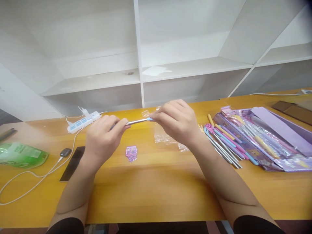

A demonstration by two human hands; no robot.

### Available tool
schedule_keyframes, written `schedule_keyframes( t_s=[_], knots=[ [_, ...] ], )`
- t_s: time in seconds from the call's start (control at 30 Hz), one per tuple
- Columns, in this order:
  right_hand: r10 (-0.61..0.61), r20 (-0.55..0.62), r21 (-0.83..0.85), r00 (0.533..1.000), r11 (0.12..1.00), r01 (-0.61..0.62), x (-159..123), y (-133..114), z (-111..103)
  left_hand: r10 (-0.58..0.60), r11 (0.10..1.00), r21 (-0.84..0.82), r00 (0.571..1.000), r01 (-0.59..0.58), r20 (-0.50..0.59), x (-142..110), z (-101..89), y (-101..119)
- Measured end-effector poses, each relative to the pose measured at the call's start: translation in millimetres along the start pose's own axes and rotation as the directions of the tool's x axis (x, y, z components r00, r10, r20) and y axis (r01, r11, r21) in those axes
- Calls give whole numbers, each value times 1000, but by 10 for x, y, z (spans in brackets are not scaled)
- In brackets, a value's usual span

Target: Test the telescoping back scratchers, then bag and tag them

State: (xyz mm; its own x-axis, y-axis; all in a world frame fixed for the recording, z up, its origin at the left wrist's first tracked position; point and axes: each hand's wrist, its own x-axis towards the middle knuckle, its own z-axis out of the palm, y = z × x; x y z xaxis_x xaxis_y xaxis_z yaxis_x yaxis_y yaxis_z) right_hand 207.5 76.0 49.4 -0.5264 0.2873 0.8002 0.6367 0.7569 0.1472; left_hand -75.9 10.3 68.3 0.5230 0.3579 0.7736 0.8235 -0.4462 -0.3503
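Observation:
A back scratcher with a thin silver rod is stretched level between my hands, above the table. My left hand is closed around one end, which its fingers mostly hide. At the other end, my right hand pinches the rod by a light blue piece; the tip is covered by the fingers. Below them lies a small fanned stack of pink and purple cards. Clear plastic wrappers lie behind and under my right hand. Beside my right forearm is a pile of back scratchers with silver rods, coloured handles and claw-shaped heads.
A purple box with plastic-wrapped pieces stands on the right of the wooden table. On the left are a power strip, a black phone, a white cable and a green pouch. White shelving rises behind.

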Motion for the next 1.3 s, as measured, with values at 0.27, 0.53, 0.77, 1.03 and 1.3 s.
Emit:
schedule_keyframes(
  t_s=[0.27,0.53,0.77,1.03,1.3],
  knots=[
    [123,-125,-91,985,987,-135,-25,514,-99,-88,996,0,996,88,-26,-58,-1,-493],
    [133,-131,-116,982,982,-149,-43,538,-119,-14,998,57,997,18,-70,-53,71,-480],
    [186,-254,-121,949,967,-222,-158,771,-479,-101,993,46,987,107,-123,-59,-145,-730],
    [248,-341,-66,907,956,-287,-354,1074,-752,-125,988,64,976,138,-178,-92,-256,-916],
    [280,-304,-18,911,954,-299,-393,1202,-541,-121,975,154,965,160,-232,-181,-54,-1055]
  ],
)
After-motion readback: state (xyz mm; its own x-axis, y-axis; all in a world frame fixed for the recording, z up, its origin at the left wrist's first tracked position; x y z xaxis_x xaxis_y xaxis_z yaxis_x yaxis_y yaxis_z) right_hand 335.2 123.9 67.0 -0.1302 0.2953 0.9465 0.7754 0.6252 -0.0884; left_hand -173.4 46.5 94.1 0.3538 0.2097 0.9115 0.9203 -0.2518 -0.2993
